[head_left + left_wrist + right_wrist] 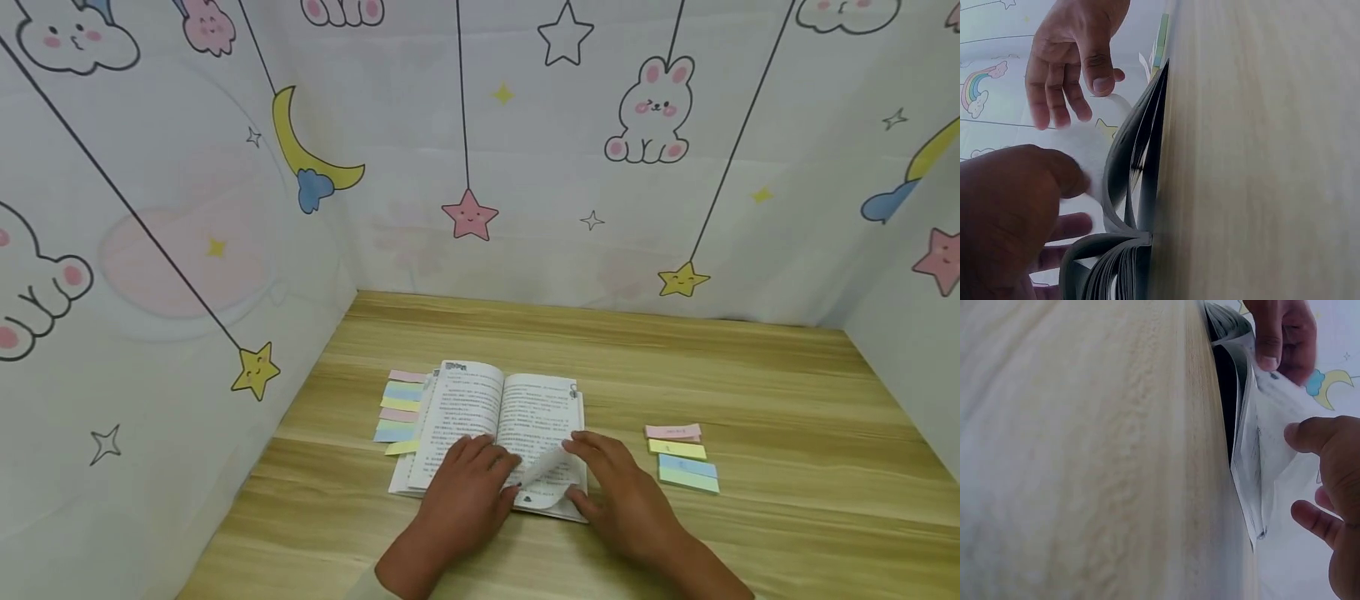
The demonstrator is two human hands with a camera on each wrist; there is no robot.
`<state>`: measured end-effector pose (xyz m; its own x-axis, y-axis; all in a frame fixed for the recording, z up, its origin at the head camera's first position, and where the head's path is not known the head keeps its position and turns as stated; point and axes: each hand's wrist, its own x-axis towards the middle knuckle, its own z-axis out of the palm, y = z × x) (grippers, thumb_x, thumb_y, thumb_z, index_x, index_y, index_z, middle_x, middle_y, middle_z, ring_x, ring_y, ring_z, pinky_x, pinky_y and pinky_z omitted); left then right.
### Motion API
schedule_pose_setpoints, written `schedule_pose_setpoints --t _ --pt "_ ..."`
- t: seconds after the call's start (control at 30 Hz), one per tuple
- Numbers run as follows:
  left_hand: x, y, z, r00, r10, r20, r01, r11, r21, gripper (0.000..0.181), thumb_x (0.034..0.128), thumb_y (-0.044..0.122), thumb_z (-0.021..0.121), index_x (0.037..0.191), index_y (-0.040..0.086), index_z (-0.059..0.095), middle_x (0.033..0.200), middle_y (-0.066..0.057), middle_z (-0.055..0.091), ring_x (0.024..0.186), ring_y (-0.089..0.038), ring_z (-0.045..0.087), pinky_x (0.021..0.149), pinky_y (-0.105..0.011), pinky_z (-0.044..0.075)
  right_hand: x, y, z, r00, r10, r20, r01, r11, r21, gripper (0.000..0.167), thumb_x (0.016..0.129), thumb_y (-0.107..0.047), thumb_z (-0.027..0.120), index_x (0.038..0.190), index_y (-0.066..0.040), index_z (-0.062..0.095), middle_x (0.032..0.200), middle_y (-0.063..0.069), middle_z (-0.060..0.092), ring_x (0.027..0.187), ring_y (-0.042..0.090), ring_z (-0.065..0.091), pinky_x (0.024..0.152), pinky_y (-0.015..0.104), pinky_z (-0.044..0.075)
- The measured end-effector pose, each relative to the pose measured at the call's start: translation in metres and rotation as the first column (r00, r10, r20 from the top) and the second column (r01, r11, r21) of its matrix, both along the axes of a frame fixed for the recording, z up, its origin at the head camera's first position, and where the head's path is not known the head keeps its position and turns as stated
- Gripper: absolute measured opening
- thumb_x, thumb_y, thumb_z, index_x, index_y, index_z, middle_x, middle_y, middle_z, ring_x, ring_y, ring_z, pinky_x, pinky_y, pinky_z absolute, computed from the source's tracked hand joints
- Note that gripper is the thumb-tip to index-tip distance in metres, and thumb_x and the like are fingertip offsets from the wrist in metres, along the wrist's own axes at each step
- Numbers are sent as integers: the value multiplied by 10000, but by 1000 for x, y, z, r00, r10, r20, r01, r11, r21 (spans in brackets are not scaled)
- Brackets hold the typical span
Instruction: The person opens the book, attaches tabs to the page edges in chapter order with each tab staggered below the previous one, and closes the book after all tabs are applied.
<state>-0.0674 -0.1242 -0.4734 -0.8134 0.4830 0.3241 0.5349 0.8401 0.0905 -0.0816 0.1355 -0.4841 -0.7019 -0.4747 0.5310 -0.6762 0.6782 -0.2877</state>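
Note:
An open book (pixel 465 400) lies on the table with printed pages showing. My left hand (pixel 468 492) rests near the inner bottom part of the left page, its fingers spread loosely over the paper by the spine. On the right side, the lower corner of a page (pixel 551 479) curls up off the book. My right hand (pixel 626 492) is at that curl, fingertips touching or very near its edge, thumb apart from the index finger. In the right wrist view the raised page (pixel 1272 437) stands beside the thumb. Coloured sticky tabs (pixel 401 408) stick out from the book's left edge.
Small pads of sticky notes (pixel 686 473) in pink, yellow, blue and green lie on the wooden table (pixel 787 400) to the right of the book. A cartoon-printed cloth (pixel 540 167) encloses the table at the back and sides.

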Motion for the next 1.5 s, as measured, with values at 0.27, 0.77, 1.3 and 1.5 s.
schedule_pose_setpoints --t 0.27,0.77,1.3,1.5 --pt "-2 -4 1 950 139 -278 -97 983 158 996 753 99 722 1620 171 236 1626 -251 212 1495 -443 216 1182 -565 274 0 2 -2 999 42 26 -44 997 63 397 803 -186 858 1186 -214 753 1384 6 575 1216 221 579 740 331 594" --pt "5 -3 14 999 12 -43 -17 991 -134 288 881 151 779 1161 212 747 1309 13 651 1388 -260 470 1179 -414 342 -1 2 -3 994 110 -6 -110 991 73 220 723 -126 918 842 -228 764 1216 -40 643 1156 187 595 792 330 584" --pt "2 -3 3 999 34 26 -33 999 -15 443 948 392 717 1321 163 652 1215 -1 674 1282 -239 549 1119 -417 400 3 0 5 999 2 -38 -5 997 -75 419 810 -238 890 1150 -151 661 1290 8 597 1133 192 604 792 267 567" --pt "3 -1 3 988 128 -84 -108 972 209 924 870 183 762 1608 46 224 1242 -158 628 1145 -291 623 934 -418 551 6 -1 5 975 -16 222 -2 997 80 504 768 -311 914 1195 -173 684 1286 -27 648 1199 183 615 949 389 549"
